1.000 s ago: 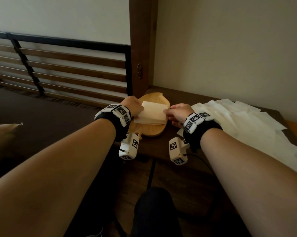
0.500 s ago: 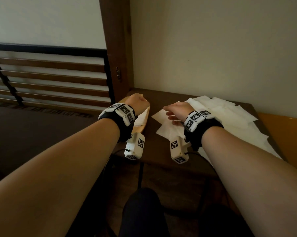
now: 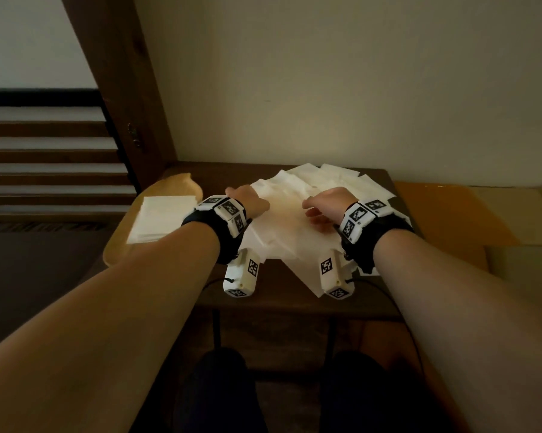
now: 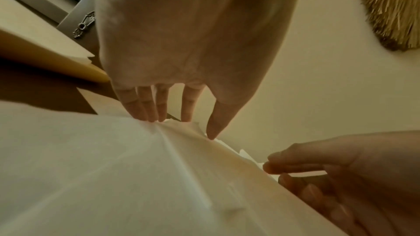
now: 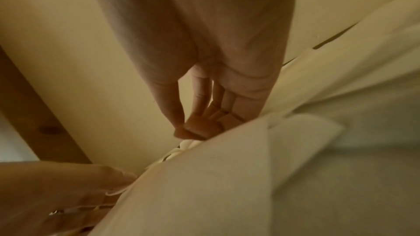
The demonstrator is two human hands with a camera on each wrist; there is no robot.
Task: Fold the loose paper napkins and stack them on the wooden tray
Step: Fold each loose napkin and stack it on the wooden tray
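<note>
A stack of folded napkins lies on the wooden tray at the table's left end. A spread of loose white napkins covers the table's middle. Both hands are over that spread. My left hand has straight fingers whose tips press on the far edge of the top loose napkin, which wrinkles there. My right hand is curled, thumb against the fingertips, and pinches the napkin's edge a little to the right.
The dark wooden table stands against a pale wall, with a wooden post behind the tray. A slatted railing runs off to the left. An orange surface adjoins the table's right end.
Both hands left the folded stack on the tray and moved right onto the loose napkins. The head view swung right with them.
</note>
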